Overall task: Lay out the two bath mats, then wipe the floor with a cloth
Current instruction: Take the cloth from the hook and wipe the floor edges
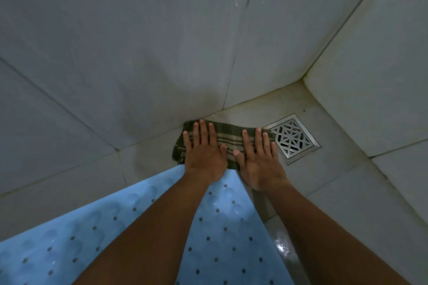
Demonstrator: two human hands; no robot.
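Observation:
A dark green and beige striped cloth (228,136) lies flat on the tiled floor (328,183), against the foot of the wall. My left hand (203,152) presses on its left half with fingers spread. My right hand (259,159) presses on its right half, also flat with fingers apart. A light blue bath mat (222,233) with small holes and suction bumps lies on the floor under my forearms, its far edge touching the cloth. Only one mat is in view.
A square metal floor drain (293,139) sits just right of the cloth. Grey tiled walls (129,58) meet in a corner behind the drain. A wet, shiny patch (281,245) shows on the floor right of the mat.

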